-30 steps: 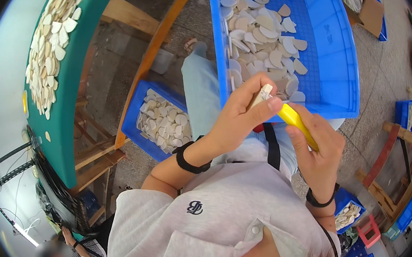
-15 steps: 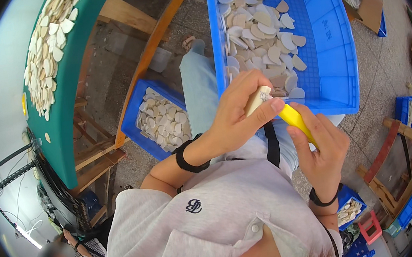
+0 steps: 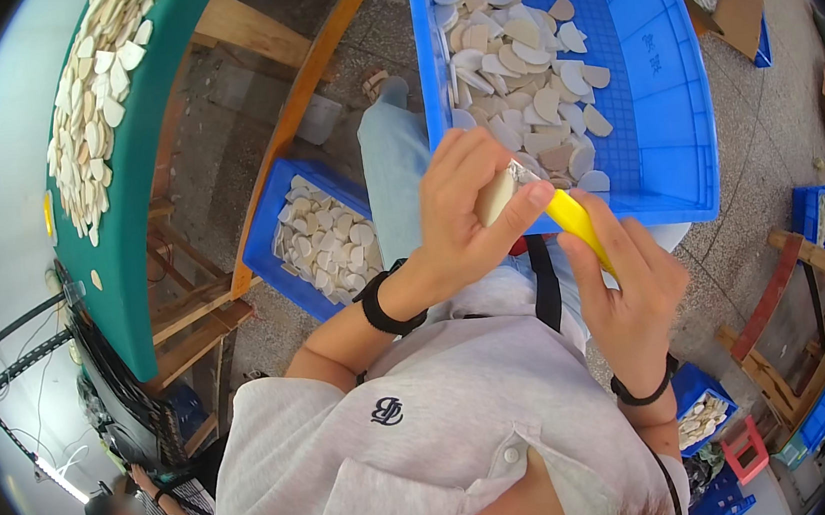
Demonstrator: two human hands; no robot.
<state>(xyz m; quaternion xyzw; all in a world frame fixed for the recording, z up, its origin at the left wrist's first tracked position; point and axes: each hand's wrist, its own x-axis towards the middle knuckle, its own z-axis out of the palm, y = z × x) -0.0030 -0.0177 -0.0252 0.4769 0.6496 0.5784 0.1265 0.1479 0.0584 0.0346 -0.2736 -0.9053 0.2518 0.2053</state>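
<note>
Left hand (image 3: pixel 459 217) pinches a pale, flat half-round piece (image 3: pixel 495 197); right hand (image 3: pixel 627 285) grips a yellow-handled knife (image 3: pixel 569 216), blade at its edge. Best keep strokes short, over the big blue plastic crate's near rim (image 3: pixel 629 210), thumb clear.

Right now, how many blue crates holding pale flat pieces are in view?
3: a large crate ahead of the hands, a smaller crate on the floor at left, one partly hidden lower right. Others' contents unclear.

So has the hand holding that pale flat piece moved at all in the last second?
Hardly. The left hand still holds the pale piece against the yellow-handled tool, just below the big blue crate's near rim, as before.
</note>
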